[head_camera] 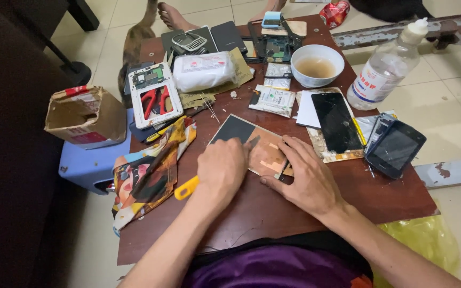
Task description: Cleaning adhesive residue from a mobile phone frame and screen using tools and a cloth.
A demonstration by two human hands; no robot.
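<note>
A flat phone panel (252,143), dark at its far end and coppery brown near me, lies on the small brown table (348,197). My left hand (222,168) is closed around a yellow-handled tool (186,188), and its blade tip (253,142) rests on the panel. My right hand (305,176) lies flat on the table with its fingers pressing on the panel's near right edge.
A black phone screen (337,121), a dark phone (396,148), a bowl of brown liquid (317,65), a clear plastic bottle (384,72), a white tray with red pliers (155,98), a wrapped white pack (204,70) and a patterned cloth (150,170) crowd the table. An open cardboard box (84,116) stands at left.
</note>
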